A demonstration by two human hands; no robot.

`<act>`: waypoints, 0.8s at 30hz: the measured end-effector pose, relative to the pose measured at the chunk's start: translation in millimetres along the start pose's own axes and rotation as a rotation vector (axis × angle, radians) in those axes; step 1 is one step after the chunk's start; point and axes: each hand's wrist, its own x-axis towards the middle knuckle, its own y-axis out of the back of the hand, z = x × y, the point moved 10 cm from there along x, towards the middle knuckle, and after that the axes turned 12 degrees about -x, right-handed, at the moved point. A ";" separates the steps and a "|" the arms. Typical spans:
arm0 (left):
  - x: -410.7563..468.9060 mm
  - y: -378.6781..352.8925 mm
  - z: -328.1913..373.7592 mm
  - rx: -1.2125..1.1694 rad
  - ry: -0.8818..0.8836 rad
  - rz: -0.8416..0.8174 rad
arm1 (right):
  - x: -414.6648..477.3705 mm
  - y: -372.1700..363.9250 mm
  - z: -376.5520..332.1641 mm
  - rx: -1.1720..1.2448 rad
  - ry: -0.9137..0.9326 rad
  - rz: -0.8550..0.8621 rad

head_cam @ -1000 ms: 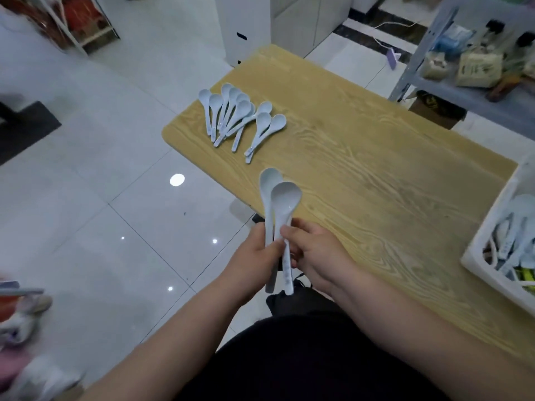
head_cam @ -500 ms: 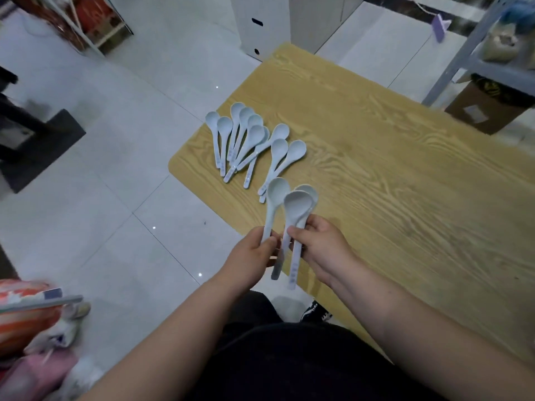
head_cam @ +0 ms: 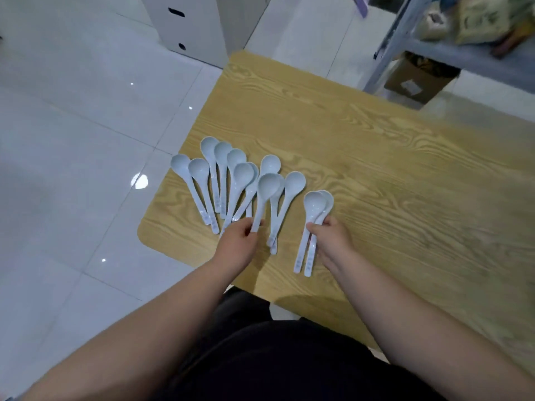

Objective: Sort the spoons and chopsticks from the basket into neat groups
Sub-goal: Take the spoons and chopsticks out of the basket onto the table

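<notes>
Both hands have parted since a second ago, when they held the spoons together in front of the body, and now reach out over the table [head_cam: 405, 183]. Nearest, the left hand [head_cam: 236, 246] pinches the handle end of a single spoon [head_cam: 262, 204] between thumb and curled fingers, its bowl pointing away. The right hand [head_cam: 333, 241] has its fingers curled round a nested pair of spoons [head_cam: 314, 206], whose handle ends stick out back past the palm.

Just beyond the left fingertips lies the sorted spoon group [head_cam: 220, 180], a loose fan with handles converging toward those fingers and several crossing. The pair sits apart, to the right of the fan. No basket or chopsticks are in view.

All the spoons look like smooth, glossy pale-blue plastic or melamine, with deep round bowls and slim, flat handles; the tabletop is matte with printed wood grain and a rounded corner.

The risk I see is slippage. Set down across overlapped handles, the single spoon would probably rock or skate and disturb the fan, and a sweep by the left knuckles could push handles toward the near table edge. The nested pair may slide apart on release.

Farther off stand a white cabinet [head_cam: 188, 24] and a metal shelf [head_cam: 390, 39] with a cardboard box [head_cam: 417, 79] beneath
</notes>
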 end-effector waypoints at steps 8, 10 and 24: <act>49.0 2.7 17.9 0.265 -0.142 -0.228 | 2.3 -27.5 -27.0 -0.056 -0.022 0.165; 47.8 0.0 22.5 0.317 -0.204 -0.254 | -3.5 -27.3 -31.2 -0.103 -0.011 0.205; 36.1 -6.1 36.0 0.397 -0.327 -0.422 | -44.9 -15.7 -21.1 -0.339 0.169 0.099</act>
